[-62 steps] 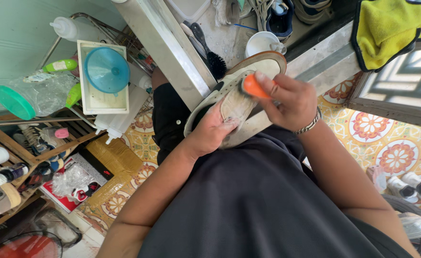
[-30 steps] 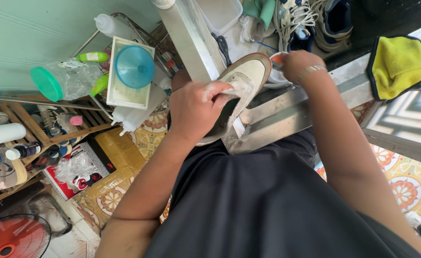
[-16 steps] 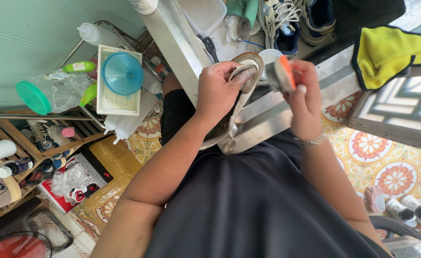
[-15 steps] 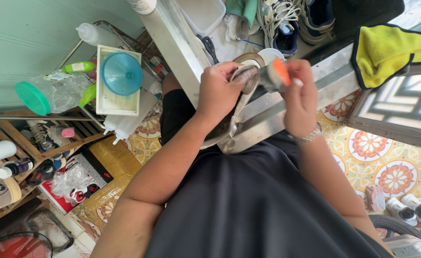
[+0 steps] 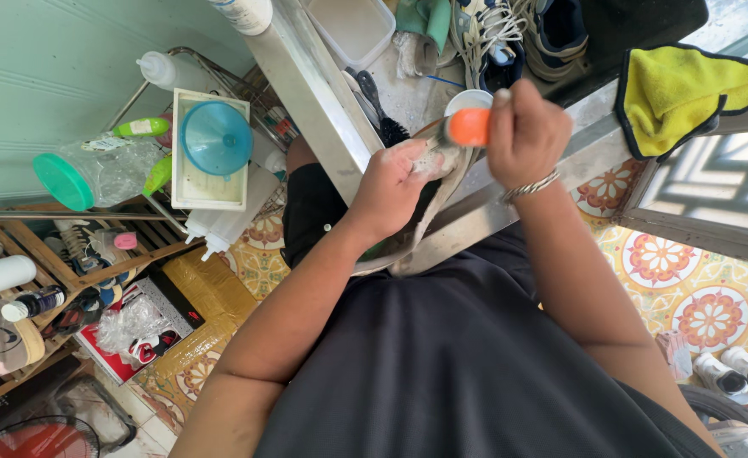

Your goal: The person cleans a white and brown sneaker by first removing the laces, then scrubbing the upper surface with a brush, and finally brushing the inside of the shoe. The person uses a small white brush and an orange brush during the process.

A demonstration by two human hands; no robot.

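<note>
Shoe: a pale shoe (image 5: 442, 191) held tilted over the edge of the metal bench (image 5: 323, 93), just above the person's lap.
Left hand: the left hand (image 5: 395, 182) is curled tight around the shoe.
Right hand: the right hand (image 5: 526, 131) grips an orange-backed brush (image 5: 467, 127), pressed to the shoe.
Bench: white cup (image 5: 467, 100), sneakers (image 5: 509, 34), black brush (image 5: 378, 110), yellow cloth (image 5: 679, 85).
Room: patterned floor tiles (image 5: 696, 288), pale green wall (image 5: 43, 68), blue funnel (image 5: 215, 138) on a cluttered rack.
</note>
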